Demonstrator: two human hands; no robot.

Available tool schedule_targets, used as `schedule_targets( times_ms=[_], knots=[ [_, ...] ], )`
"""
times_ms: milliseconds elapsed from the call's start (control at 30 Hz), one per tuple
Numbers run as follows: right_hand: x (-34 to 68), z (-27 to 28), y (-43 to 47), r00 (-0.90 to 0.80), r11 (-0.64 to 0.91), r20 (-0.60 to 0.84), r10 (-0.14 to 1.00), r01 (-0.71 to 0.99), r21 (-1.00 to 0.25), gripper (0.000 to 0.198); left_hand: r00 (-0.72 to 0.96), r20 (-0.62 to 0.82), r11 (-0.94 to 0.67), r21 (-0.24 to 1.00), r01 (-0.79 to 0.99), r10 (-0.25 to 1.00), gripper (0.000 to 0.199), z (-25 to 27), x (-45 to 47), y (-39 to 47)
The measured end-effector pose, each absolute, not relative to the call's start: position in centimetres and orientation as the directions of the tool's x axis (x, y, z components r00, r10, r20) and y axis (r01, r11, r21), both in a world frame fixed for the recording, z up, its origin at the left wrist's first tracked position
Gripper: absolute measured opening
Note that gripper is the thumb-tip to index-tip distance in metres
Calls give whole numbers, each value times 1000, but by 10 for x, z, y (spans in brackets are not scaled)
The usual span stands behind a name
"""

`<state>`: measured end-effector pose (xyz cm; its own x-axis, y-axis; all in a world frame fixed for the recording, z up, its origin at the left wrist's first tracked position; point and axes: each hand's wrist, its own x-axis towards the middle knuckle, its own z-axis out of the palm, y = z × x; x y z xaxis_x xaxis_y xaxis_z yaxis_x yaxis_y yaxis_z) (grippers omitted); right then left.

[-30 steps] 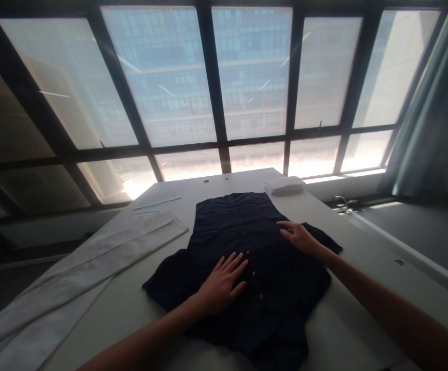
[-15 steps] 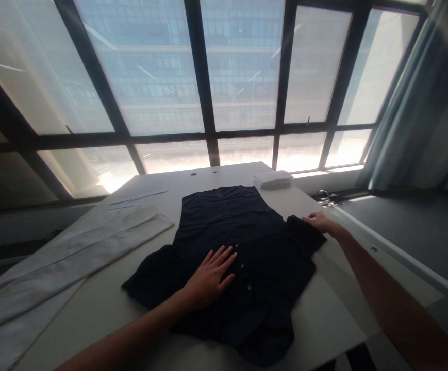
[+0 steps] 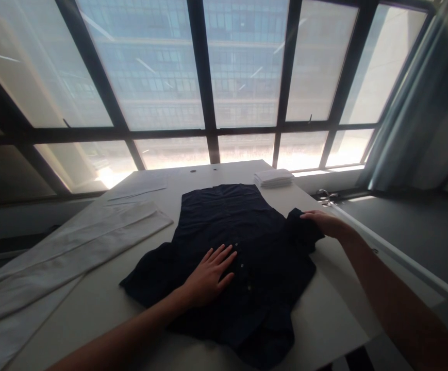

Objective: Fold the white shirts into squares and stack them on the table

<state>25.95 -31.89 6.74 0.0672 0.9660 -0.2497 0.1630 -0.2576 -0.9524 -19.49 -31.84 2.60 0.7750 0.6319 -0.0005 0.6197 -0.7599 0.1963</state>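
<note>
A dark navy shirt [image 3: 224,216] with a row of small light buttons lies spread on the white table [image 3: 343,309]. Flat on its middle rests my left hand [image 3: 210,273], fingers spread just left of the buttons. My right hand [image 3: 322,222] pinches the edge of the shirt's right sleeve [image 3: 303,226], which is bunched and raised off the table. The fingertips of that hand are partly hidden by the cloth. On the left the other sleeve [image 3: 150,273] lies flat.
A long pale folded cloth [image 3: 103,242] covers the table's left side, with sheets of paper [image 3: 140,185] behind it. At the back right is a stack of folded white cloths [image 3: 273,178]. Windows [image 3: 243,62] stand beyond, and a curtain [image 3: 397,118] hangs at the right.
My right hand has lifted the sleeve edge slightly and drawn it inward, so the sleeve is more bunched. My left hand stays flat on the shirt. The view has shifted slightly.
</note>
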Motion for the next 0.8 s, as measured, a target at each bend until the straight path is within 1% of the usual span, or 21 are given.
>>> schedule_targets(
  times_ms=[67, 100, 167, 233, 267, 333, 400, 433, 467, 500, 533, 567, 600, 667, 733, 800],
  knots=[
    [242, 68, -317, -3, -270, -270, 963, 4, -963, 22, 779, 3, -764, 200, 614, 627, 61, 26, -195, -318],
    [232, 69, -317, -44, -269, -267, 963, -43, -962, 24, 781, 4, -766, 200, 611, 624, 61, 26, -195, -317],
    [213, 69, -317, -132, -251, -240, 962, -69, -966, 30, 783, 3, -768, 199, 609, 622, 61, 25, -195, -317],
    [200, 68, -316, -163, -211, -197, 967, -76, -975, 34, 783, 2, -768, 195, 610, 622, 61, 24, -195, -316],
    [197, 65, -314, -131, -176, -167, 977, -64, -982, 34, 783, 3, -768, 192, 610, 622, 61, 24, -196, -316],
    [198, 58, -308, 41, -84, -84, 996, 12, -996, 30, 783, 1, -769, 189, 611, 622, 61, 24, -196, -316],
    [205, 48, -300, 245, 5, 55, 968, 199, -980, 30, 782, -3, -767, 190, 612, 623, 61, 24, -196, -316],
    [208, 41, -296, 305, 43, 150, 940, 330, -943, 32, 782, -4, -767, 191, 612, 623, 61, 24, -196, -316],
    [210, 35, -293, 320, 75, 246, 915, 464, -883, 35, 783, -2, -768, 193, 611, 622, 61, 23, -195, -316],
    [211, 29, -290, 288, 103, 324, 901, 584, -805, 38, 783, 1, -768, 196, 610, 622, 61, 23, -195, -315],
    [209, 22, -288, 227, 126, 372, 900, 682, -720, 43, 784, 5, -768, 200, 608, 621, 61, 22, -196, -315],
    [206, 16, -287, 157, 139, 385, 910, 758, -638, 47, 783, 6, -767, 205, 607, 622, 61, 22, -196, -315],
    [201, 10, -287, 95, 141, 369, 925, 814, -563, 50, 782, 5, -765, 214, 608, 623, 60, 23, -196, -315],
    [188, 2, -288, 19, 113, 289, 957, 895, -431, 56, 781, -19, -756, 239, 609, 624, 60, 28, -196, -315],
    [177, -2, -290, 1, 65, 205, 979, 946, -316, 59, 774, -60, -736, 271, 621, 631, 60, 40, -194, -315],
    [172, -3, -292, 31, 6, 155, 987, 971, -237, 59, 759, -85, -710, 299, 638, 646, 59, 58, -187, -315]
  ],
)
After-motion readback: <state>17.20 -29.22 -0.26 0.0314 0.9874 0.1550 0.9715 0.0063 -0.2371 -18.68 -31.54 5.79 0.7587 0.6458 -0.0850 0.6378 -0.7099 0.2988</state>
